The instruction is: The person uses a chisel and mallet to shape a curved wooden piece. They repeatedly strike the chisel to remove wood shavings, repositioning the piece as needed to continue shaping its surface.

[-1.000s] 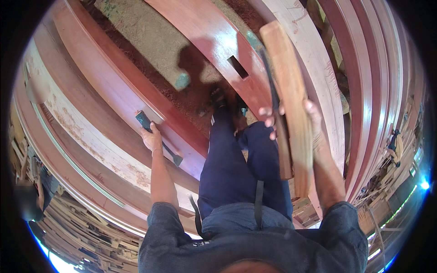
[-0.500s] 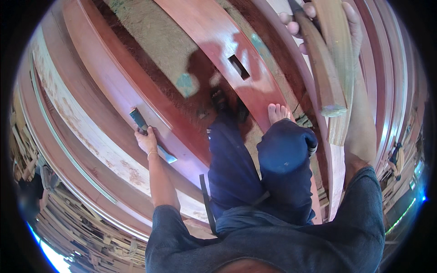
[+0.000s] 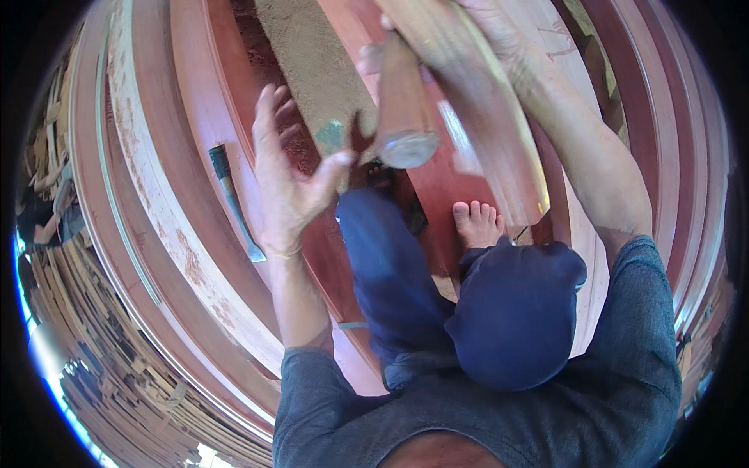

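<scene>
Closest in, the person's knees are bent up, one bare foot planted on the red beam. The left hand is up in the air now, fingers spread wide, holding nothing. A second ago it was resting down by the chisel, which now lies alone on the plank to its left, long axis running away from us. Further up, the right hand grips a wooden mallet, raised higher than before, head end pointing at us.
</scene>
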{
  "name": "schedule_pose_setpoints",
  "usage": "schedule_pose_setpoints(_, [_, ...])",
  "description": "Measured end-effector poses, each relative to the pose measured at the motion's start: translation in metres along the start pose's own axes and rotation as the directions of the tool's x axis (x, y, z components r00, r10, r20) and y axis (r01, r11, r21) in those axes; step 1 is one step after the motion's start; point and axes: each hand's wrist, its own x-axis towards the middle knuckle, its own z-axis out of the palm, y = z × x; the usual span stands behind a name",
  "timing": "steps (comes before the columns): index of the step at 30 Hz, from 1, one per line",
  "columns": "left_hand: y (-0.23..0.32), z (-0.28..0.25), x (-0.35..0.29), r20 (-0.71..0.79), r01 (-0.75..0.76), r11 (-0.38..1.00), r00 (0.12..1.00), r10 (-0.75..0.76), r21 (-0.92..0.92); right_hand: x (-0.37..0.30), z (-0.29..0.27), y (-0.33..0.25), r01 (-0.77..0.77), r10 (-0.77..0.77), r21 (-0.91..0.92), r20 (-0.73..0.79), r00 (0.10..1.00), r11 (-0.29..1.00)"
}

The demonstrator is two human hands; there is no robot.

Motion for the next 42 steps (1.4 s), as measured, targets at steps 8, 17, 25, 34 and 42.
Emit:
schedule_pose_setpoints(8, [0.073, 0.033, -0.003, 0.012, -0.389, 0.832, 0.908, 0.419, 0.396, -0.019, 0.02, 0.045, -0.167, 0.205, -0.187, 0.206, 0.957, 0.968])
schedule_pose_setpoints(17, [0.104, -0.092, -0.116, -0.505, -0.017, 0.874, 0.811, 0.296, 0.485, -0.03, -0.029, 0.07, -0.06, 0.096, -0.316, 0.101, 0.99, 0.947])
schedule_pose_setpoints(25, [-0.021, -0.105, -0.253, -0.51, 0.714, 0.615, 0.686, -0.518, 0.336, -0.191, -0.151, 0.062, -0.265, -0.243, -0.559, -0.673, 0.698, 0.786])
schedule_pose_setpoints(34, [-0.09, -0.099, -0.346, -0.456, 0.749, 0.506, 0.662, -0.595, 0.428, -0.293, -0.159, 0.13, -0.32, -0.172, -0.358, -0.856, 0.487, 0.877])
schedule_pose_setpoints(42, [-0.104, -0.083, -0.358, -0.471, 0.721, 0.345, 0.668, -0.576, 0.6, -0.252, -0.16, 0.13, -0.302, -0.13, -0.348, -0.819, 0.559, 0.888])
